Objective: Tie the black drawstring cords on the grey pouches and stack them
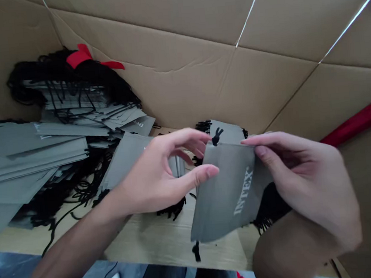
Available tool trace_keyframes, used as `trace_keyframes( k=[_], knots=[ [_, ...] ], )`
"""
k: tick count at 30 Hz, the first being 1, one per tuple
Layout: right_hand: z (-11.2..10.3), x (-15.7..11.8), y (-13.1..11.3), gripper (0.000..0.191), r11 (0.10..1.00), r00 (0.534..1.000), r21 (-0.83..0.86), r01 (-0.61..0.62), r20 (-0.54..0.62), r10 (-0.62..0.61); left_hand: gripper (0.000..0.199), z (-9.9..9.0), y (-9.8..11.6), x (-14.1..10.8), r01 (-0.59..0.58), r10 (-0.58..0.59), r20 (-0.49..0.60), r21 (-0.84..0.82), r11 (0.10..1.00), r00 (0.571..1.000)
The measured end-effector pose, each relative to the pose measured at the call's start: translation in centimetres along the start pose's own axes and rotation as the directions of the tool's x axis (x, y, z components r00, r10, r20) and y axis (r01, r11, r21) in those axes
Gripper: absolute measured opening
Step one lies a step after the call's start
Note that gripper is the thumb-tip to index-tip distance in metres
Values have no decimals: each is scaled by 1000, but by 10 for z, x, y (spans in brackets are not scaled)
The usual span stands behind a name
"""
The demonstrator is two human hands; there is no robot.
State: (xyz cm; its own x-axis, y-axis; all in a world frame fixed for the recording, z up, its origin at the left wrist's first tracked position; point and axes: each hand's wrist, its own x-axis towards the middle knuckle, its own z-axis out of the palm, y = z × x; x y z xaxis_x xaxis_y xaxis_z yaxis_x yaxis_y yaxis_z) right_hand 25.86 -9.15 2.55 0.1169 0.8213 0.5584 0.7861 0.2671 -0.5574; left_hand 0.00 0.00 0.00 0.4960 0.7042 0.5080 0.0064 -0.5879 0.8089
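And clamps the right hand (310, 179) on the pouch (224, 196), thumb and finger pinching its top edge toward the right corner! Holds it tilted over the table (133, 244), with white INTEX lettering slanting up its front. Dangles a lower knot (196, 251) from the pouch's bottom left corner. Has the left hand (162, 172) loosely open at the pouch's left edge, thumb and fingers well apart, just beside the upper knot (217, 137); can't tell whether touching the fabric.

Look just right of the pouch: shows black cords (273, 209), partly hidden behind the right hand. Has a side stack (122, 162) left of the pouch, partly covered by the left hand, and a back stack (227, 128) right behind the pouch, with cords poking out at both sides.

Spreads a big grey pile (11, 140) well left of the pouch. Farther back, up and left of the pouch, has a black heap (110, 80) topped by a red strap (79, 57). Faces cardboard (150, 50) behind it all, with a red strip (360, 117) slanting well right of the pouch.
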Motion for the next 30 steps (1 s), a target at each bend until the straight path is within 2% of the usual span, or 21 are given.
trace_keyframes(
  k=[2, 3, 5, 7, 12, 16, 22, 30],
  knots=[
    [0, 0, 1, 21, 1000, 994, 12, 13, 108, -14, 20, 7, 4, -3, 57, -58, -4, -110, 992, 998],
    [0, 0, 2, 20, 1000, 986, 15, 19, 168, -21, 14, 9, 5, -4, 76, -78, -12, -129, 989, 997],
    [0, 1, 4, 18, 999, 957, 33, 15, 289, -24, 9, 12, 5, -4, 95, -96, -2, -118, 988, 995],
    [1, 1, 4, 16, 997, 943, 81, -1, 331, -26, 9, 14, 2, -3, 99, -97, 25, -64, 993, 995],
    [11, 3, 2, 30, 959, 970, 282, 40, 220, -105, 14, 17, -2, -2, 71, -73, 92, 31, 997, 993],
    [21, 5, -2, 15, 926, 978, 371, 71, 155, -138, 13, 18, -1, -3, 67, -69, 143, 20, 998, 987],
    [29, 7, -3, 18, 889, 981, 446, 103, 105, -166, 14, 16, 0, -3, 49, -57, 103, 75, 996, 993],
    [36, 8, -2, 29, 839, 967, 522, 151, 99, -235, 12, 13, 0, -5, 9, -16, 68, 95, 995, 998]
  ],
)
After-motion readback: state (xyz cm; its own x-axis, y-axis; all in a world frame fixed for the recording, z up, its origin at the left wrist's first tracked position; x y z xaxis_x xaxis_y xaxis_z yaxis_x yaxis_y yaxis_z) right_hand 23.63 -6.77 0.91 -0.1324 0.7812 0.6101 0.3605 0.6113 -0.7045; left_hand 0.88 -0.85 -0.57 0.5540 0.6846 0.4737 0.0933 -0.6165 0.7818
